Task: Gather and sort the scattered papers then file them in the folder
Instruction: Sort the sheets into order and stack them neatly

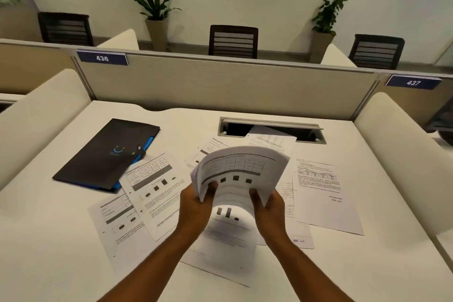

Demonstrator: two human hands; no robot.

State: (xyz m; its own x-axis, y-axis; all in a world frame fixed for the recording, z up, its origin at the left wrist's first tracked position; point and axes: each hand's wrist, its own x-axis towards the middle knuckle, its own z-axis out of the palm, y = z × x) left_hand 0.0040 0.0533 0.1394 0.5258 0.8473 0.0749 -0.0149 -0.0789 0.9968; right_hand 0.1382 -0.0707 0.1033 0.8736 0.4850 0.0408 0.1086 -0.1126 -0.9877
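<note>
Here, a stack of papers (239, 174) was held up over the white table (382, 265) by both hands. The left hand (196, 206) was clamped on the near left corner of the stack, with the thumb on top and the other fingers hidden below. The right hand (268, 206) was clamped on the near right edge in the same way, thumb on top. The stack was bent into a curve, with its far end tipped up and away from the person, so its long side ran from the hands toward the gray wall (220, 86) at the back of the table. More sheets were left lying flat and had not been picked up. One sheet with dark bars (152, 189) was seen just left of the left hand, and another (117, 225) lay nearer and further left, partly under it. A sheet of text (323, 193) lay off to the right of the right hand, and one more sheet (272, 141) hung partly over the slot (272, 129) at the back. The black folder (107, 153) lay closed, up and to the left of the hands, apart from the held stack. Its long side was slanted from near left to far right, and one corner was laid over the barred sheet. The folder was closer to the left hand, so it could probably be reached best from that side. The job seemed only partly done, since many sheets were not gathered yet.
</note>
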